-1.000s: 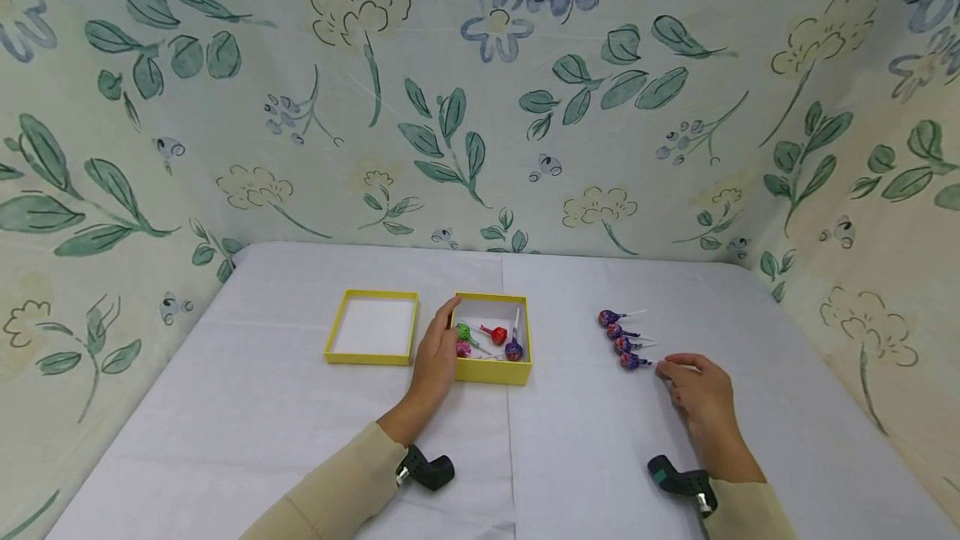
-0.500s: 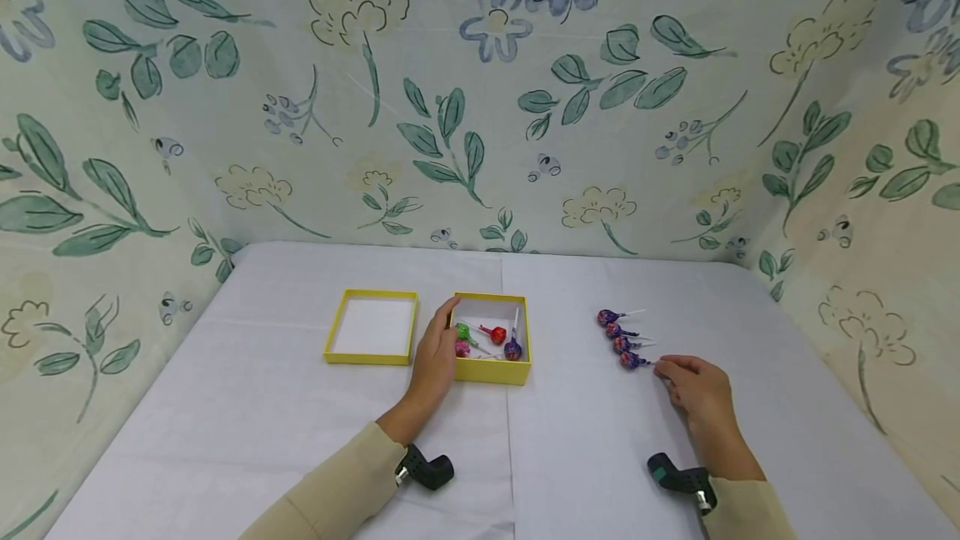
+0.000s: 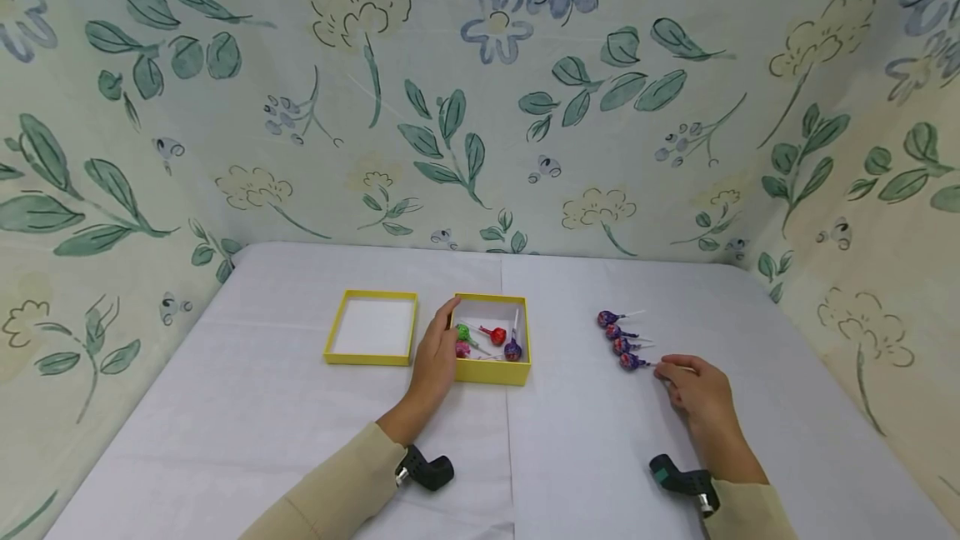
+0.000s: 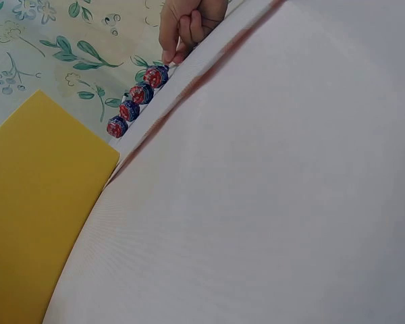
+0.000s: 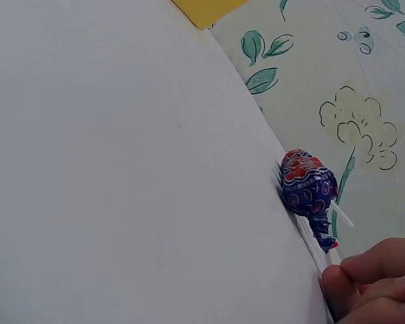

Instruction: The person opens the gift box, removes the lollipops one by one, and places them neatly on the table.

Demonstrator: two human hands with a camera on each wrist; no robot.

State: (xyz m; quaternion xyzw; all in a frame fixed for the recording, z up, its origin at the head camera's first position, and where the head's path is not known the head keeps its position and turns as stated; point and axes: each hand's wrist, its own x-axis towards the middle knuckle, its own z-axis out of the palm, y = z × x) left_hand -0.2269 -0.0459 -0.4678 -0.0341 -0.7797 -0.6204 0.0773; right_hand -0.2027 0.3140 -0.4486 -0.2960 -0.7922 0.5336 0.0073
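Note:
A yellow box with a white inside stands in the middle of the table. It holds several lollipops, among them a green one, a red one and a purple one. My left hand rests along the box's left side, its fingers fairly straight. To the right lies a slanted row of purple lollipops. At the row's near end, thumb and finger of my right hand pinch the stick of the nearest lollipop; its wrapped head lies on the cloth.
Left of the box lies the yellow-rimmed lid, white side up. A white cloth covers the table. Floral fabric hangs behind and at the sides. Each wrist carries a black camera.

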